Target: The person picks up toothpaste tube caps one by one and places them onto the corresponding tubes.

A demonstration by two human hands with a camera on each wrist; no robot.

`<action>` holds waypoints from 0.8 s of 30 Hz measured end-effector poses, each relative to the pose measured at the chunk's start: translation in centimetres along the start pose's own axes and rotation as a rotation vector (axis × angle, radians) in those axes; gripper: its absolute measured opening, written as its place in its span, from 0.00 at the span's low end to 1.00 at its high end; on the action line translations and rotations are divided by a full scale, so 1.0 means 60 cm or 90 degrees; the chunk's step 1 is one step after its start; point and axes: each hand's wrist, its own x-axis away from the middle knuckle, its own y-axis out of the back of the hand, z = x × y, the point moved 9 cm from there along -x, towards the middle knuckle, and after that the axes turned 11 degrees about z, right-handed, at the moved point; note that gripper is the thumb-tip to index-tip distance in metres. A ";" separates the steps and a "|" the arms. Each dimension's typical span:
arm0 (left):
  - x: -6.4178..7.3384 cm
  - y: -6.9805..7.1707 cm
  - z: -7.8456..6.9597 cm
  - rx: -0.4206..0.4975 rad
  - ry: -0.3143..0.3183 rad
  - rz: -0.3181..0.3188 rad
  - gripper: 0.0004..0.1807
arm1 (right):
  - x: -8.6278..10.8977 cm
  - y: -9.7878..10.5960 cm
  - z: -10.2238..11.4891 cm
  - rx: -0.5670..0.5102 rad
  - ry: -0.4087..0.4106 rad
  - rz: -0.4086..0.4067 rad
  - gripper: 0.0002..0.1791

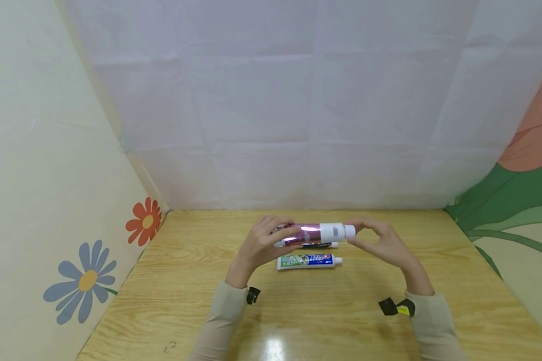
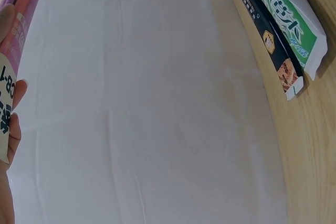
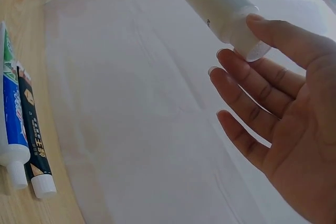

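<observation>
A pink-and-white toothpaste tube [image 1: 308, 233] is held sideways above the table, its white cap [image 3: 250, 36] pointing right. My left hand [image 1: 264, 244] grips the tube's tail half, with the thumb across the front. My right hand [image 1: 384, 244] pinches the cap between thumb and fingers; in the right wrist view the little finger stands away from it. Beneath, a green-and-blue toothpaste tube [image 1: 305, 261] lies on the table, cap to the right. Behind that one lies a black toothpaste tube [image 2: 268, 32], mostly hidden in the head view by the held tube.
The wood-grain table [image 1: 171, 301] runs back to a creased white sheet [image 1: 271, 125]. A cream wall with painted flowers [image 1: 88, 281] stands on the left, and a painted green-and-pink panel [image 1: 501, 200] on the right. Black straps [image 1: 253, 295] sit at both wrists.
</observation>
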 end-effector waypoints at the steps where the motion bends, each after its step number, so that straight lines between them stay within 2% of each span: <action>1: 0.000 0.000 0.000 0.000 0.000 0.000 0.27 | 0.000 0.000 0.000 0.000 0.002 -0.001 0.16; 7: -0.003 0.000 -0.002 -0.008 -0.004 0.002 0.27 | 0.001 0.001 -0.001 -0.007 0.016 -0.001 0.14; 14: -0.006 0.000 -0.006 -0.022 -0.013 0.002 0.29 | 0.003 -0.009 -0.060 -0.003 0.021 -0.002 0.12; 19: -0.006 -0.001 -0.009 -0.024 -0.018 0.000 0.30 | 0.003 -0.009 -0.060 0.004 0.027 0.000 0.10; 24: -0.007 -0.002 -0.010 -0.030 -0.019 0.003 0.29 | 0.004 -0.009 -0.051 0.009 0.009 0.004 0.08</action>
